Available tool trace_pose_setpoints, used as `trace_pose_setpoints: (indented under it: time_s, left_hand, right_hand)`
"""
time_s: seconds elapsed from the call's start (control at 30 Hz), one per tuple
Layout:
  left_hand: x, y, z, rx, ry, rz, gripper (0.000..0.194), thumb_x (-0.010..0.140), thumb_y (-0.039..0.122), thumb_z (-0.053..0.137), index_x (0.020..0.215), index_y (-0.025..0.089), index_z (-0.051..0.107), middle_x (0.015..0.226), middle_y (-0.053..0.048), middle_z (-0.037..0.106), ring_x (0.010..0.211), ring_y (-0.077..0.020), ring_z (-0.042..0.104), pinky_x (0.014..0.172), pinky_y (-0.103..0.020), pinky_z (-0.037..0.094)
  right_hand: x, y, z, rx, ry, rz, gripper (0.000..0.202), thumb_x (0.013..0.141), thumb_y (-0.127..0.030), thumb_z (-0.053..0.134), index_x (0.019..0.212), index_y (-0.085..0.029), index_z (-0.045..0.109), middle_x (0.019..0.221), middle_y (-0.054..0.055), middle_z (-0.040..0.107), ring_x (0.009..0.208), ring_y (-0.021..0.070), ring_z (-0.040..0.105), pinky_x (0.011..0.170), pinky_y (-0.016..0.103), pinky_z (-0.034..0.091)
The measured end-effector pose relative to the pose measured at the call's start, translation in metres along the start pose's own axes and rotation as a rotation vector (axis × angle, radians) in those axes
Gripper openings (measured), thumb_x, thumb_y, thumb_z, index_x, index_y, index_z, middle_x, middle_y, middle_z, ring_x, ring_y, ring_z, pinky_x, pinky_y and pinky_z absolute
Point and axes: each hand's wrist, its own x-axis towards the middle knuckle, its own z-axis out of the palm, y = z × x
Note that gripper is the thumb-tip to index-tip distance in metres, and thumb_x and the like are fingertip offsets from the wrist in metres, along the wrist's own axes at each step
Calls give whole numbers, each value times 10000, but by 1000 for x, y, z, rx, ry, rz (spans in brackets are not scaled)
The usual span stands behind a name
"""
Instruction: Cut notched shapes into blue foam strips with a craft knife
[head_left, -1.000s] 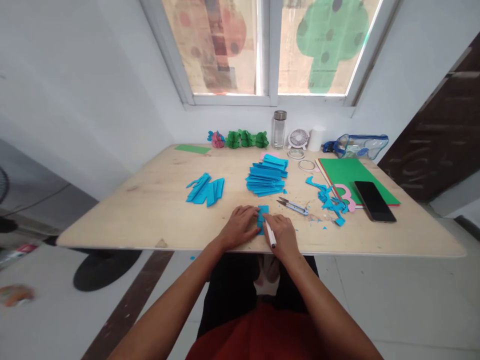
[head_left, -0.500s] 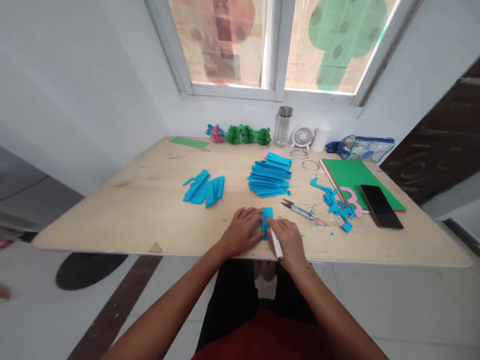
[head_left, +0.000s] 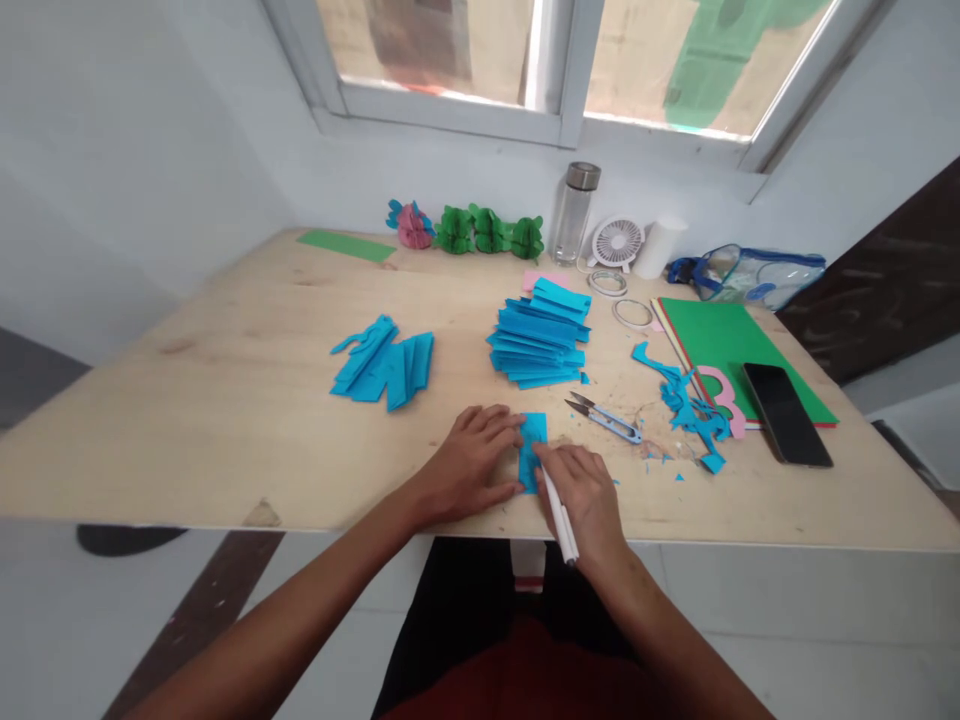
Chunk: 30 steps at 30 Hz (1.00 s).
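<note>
Near the bench's [head_left: 225, 430] front edge, I see blue paper strip [head_left: 532, 432] lying flat. Left hand [head_left: 472, 465]: grip spread, fingertips on strip. Right hand [head_left: 585, 500]: grip closed round white pen [head_left: 559, 525], at strip's right edge.

The window [head_left: 573, 80] fills twelve o'clock. At one stands a bottle [head_left: 574, 215], a fan [head_left: 617, 243] beside it; at two, a pouch [head_left: 780, 277]; at three, a phone [head_left: 787, 413] lies flat.

At the blue strip [head_left: 533, 428], the right hand [head_left: 583, 495] hides the front of the pen [head_left: 559, 515]; beyond the strip, the window [head_left: 574, 70] is cropped above; right of the strip, crumbs [head_left: 654, 450] are indistinct.
</note>
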Motion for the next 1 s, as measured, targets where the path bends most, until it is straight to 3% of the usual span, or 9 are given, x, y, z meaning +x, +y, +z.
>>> trace_pose_setpoints:
  time_s: [0.43,0.8,1.0]
  left_hand:
    - [-3,-4,6,42,44,-29,433,882,352,614,1260,151,553,1413,-142,571,1359,-333,442,1166,-576,263]
    - [-4,-8,0,59,-53,8,409,906,350,587,1287,204,574,1487,-120,503,1400,-337,393,1172,-581,241]
    - [-5,-9,1,45,-42,11,394,912,368,564,1275,219,593,1498,-116,492,1404,-338,389,1178,-584,226]
  right_hand:
    - [1,0,-3,70,-54,27,285,996,-197,485,1239,-160,629,1001,91,745,984,241,631,839,388,446]
    - [0,0,-3,82,-57,33,297,999,-206,485,1256,-173,630,1025,91,747,1006,237,637,876,388,463]
    - [2,-2,-5,106,-73,73,304,995,-187,486,1262,-183,631,1029,90,752,1016,239,647,881,400,478]
